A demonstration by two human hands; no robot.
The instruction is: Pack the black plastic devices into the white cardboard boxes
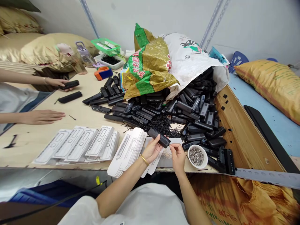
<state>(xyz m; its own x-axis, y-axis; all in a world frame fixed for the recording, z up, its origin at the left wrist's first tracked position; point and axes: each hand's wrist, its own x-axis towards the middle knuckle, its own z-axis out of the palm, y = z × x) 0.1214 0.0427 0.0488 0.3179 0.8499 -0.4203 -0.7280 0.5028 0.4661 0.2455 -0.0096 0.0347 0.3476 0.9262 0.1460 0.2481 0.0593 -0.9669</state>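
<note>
A black ribbed case lies tilted in my left hand, whose fingers wrap round its lower side. My right hand is pinched at the right end of that case; whatever lies between its fingertips is too small to make out. Just right of it stands a white bowl of small metal pieces. Thin black sticks are heaped behind the case. Beside my left forearm rests a stack of printed white cards.
Many black cases spread from a white sack and a green-gold bag. White packages lie at the left. A wooden board edges the right side. Another person's hands are at the far left, one holding a black case.
</note>
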